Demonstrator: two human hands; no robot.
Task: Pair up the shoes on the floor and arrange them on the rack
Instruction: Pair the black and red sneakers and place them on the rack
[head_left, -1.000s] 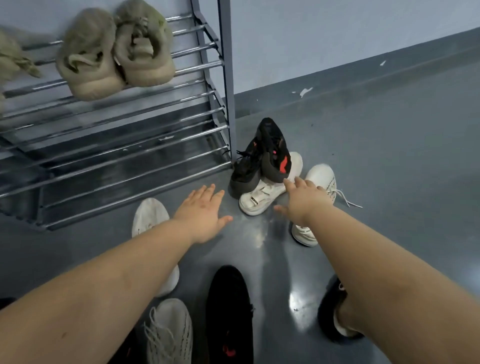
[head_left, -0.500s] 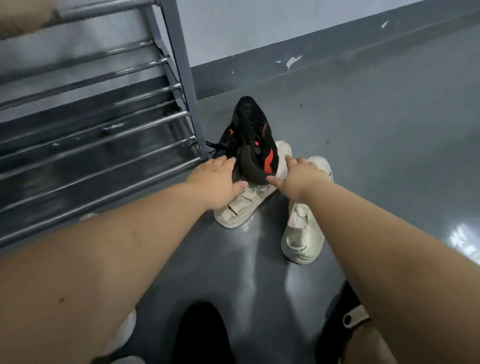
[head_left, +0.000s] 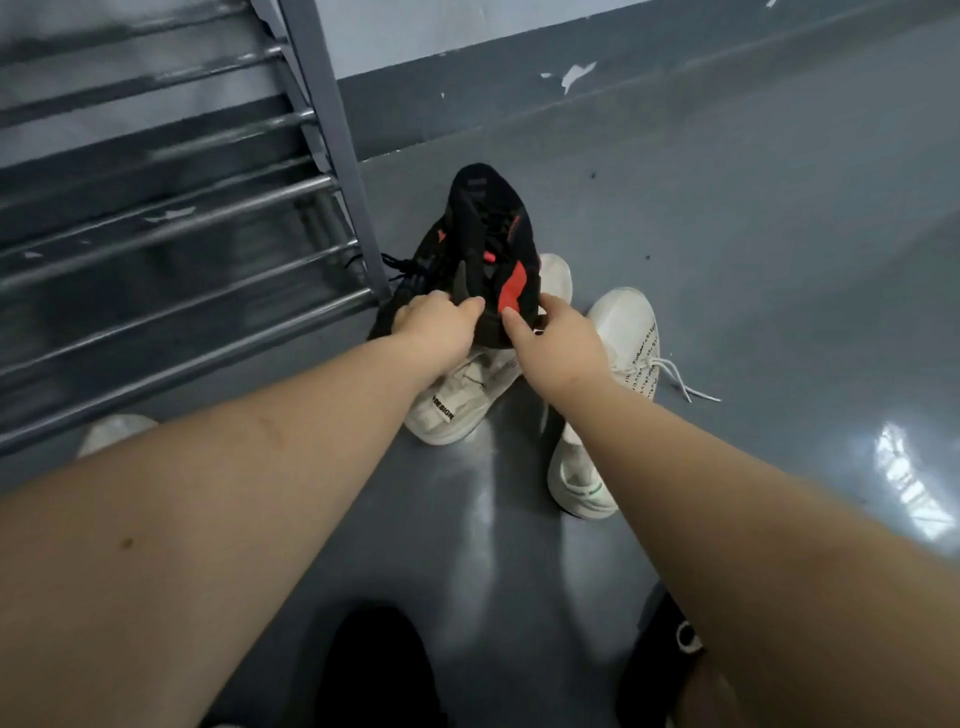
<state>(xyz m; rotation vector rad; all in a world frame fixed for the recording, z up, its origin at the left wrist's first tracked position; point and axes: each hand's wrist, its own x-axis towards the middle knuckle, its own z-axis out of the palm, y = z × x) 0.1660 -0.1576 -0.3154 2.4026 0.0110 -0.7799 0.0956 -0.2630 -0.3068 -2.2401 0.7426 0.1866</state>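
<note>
Two black shoes with red patches (head_left: 493, 244) lean together on the floor beside the rack's corner post (head_left: 332, 145). My left hand (head_left: 436, 327) grips the heel edge of the left black shoe. My right hand (head_left: 556, 343) pinches the heel of the right one, its thumb next to the red patch. Under them lies a white shoe with a "DESIGN" label (head_left: 457, 405). To the right are a white laced shoe with printed text (head_left: 634, 332) and a white shoe with green trim (head_left: 582, 478). The rack's lower metal bars (head_left: 182, 218) hold nothing in view.
Another white shoe's toe (head_left: 114, 428) peeks out under my left forearm. A black shoe (head_left: 379, 670) lies at the bottom centre and another black one (head_left: 660, 665) at the bottom right. The grey wall skirting (head_left: 623, 93) runs behind; the glossy floor stretches to the right.
Both hands reached forward from the open floor to the black shoes and closed on their heels. The view dropped, so the upper shelf with the beige shoes left the frame.
</note>
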